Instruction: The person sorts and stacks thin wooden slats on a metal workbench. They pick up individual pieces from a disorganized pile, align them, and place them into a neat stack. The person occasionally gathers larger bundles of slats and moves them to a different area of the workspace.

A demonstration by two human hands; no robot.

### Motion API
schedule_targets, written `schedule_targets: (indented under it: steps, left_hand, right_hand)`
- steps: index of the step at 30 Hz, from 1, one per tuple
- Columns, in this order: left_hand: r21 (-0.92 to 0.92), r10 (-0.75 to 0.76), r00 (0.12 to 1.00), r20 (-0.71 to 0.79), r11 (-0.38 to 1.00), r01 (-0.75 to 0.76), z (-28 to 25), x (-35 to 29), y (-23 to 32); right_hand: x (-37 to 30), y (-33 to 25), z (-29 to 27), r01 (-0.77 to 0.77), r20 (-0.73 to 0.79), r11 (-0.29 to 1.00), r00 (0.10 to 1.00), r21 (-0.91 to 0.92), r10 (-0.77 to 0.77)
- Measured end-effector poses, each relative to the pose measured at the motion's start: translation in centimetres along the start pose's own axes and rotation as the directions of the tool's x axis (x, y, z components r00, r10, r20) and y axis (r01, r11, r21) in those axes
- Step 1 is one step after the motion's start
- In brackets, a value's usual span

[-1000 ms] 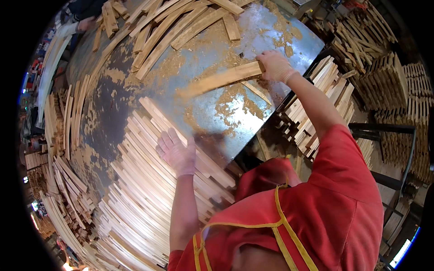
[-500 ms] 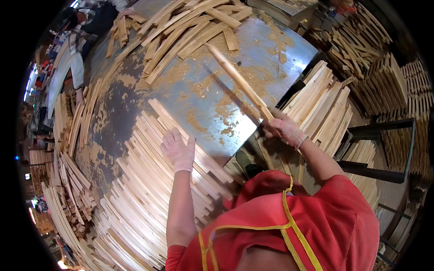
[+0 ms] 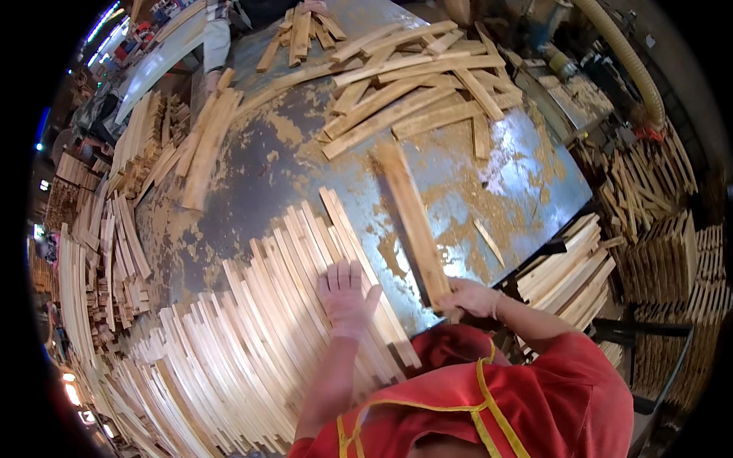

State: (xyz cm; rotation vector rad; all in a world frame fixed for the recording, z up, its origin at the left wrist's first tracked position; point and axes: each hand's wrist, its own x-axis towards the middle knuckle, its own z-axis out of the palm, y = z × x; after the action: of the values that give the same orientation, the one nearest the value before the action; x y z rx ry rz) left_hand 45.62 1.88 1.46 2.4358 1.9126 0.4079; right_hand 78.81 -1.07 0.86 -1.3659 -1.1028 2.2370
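My left hand (image 3: 347, 298), in a pale knit glove, lies flat with its fingers out on a row of narrow wooden strips (image 3: 263, 305). These strips stand side by side along the near left of the metal table (image 3: 252, 183). My right hand (image 3: 467, 298), gloved too, grips the near end of a wooden board (image 3: 413, 214). The board slants away from me over the metal, to the right of the row, and its far end is a little blurred. A thin wood sliver (image 3: 489, 243) lies on the table right of the board.
A loose heap of boards (image 3: 427, 84) covers the far side of the table, with sawdust around it. Stacked boards (image 3: 569, 275) stand beyond the right edge. More strips (image 3: 126, 237) are piled on the left. A co-worker's sleeve (image 3: 217, 42) shows at the far left.
My right hand has brought the board from beyond the table's right edge leftward over the metal, beside the row. My left hand stays flat on the strips. The view has shifted.
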Motion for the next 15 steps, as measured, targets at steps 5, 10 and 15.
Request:
schedule_targets:
  steps: [5,10,15]
  left_hand:
    - [-0.003,-0.043,0.998,0.044,0.999,0.044,-0.1,0.0,-0.1]
    - [-0.036,-0.056,0.986,0.16,0.997,0.062,-2.3,2.8,0.6]
    - [-0.056,-0.128,0.956,0.264,0.987,0.148,-3.3,3.2,0.4]
  right_hand:
    - [13.2,-27.9,1.4,0.479,-0.038,0.681,0.803,-0.555,-0.595]
    - [25.6,-36.0,-6.9,0.389,-0.166,0.419,0.54,-0.821,-0.825]
    - [33.7,-36.7,-11.0,-0.094,-0.107,0.056,0.736,-0.994,-0.669]
